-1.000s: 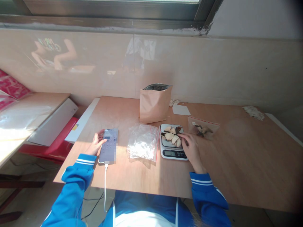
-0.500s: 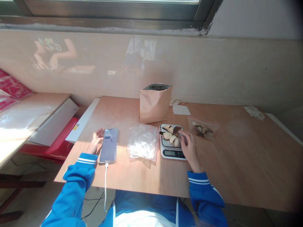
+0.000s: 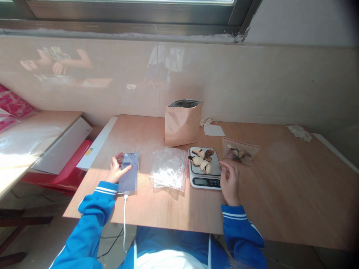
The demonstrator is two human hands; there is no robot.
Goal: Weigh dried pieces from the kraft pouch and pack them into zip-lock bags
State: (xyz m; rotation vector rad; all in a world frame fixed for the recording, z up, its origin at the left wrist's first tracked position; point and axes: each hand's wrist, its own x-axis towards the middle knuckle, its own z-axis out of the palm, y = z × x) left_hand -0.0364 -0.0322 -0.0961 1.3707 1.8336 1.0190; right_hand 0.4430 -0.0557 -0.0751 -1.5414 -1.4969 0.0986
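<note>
On the table at left lies a phone (image 3: 128, 179), with a white cable plugged into its lower end. My left hand (image 3: 115, 171) is at its left edge, thumb stretched across onto the screen and fingers apart from the thumb. A white digital kitchen scale (image 3: 206, 182) stands right of the middle. Several pale and dark-brown dried pieces (image 3: 201, 160), perhaps mushroom, lie on its plate. My right hand (image 3: 230, 181) rests by the scale's right edge, fingers loosely bent and holding nothing I can see. The scale's display is lit, its digits too small to read surely.
Clear zip bags (image 3: 168, 170) lie between phone and scale. Behind stands an open brown paper pouch (image 3: 182, 127). A zip bag with dried pieces (image 3: 240, 152) lies right of the scale. A white paper (image 3: 214, 130) and crumpled tissue (image 3: 299, 133) lie farther back.
My right hand has drawn back from the pieces on the plate to the scale's right side. My left thumb has come over onto the phone's screen. The pieces stay put.
</note>
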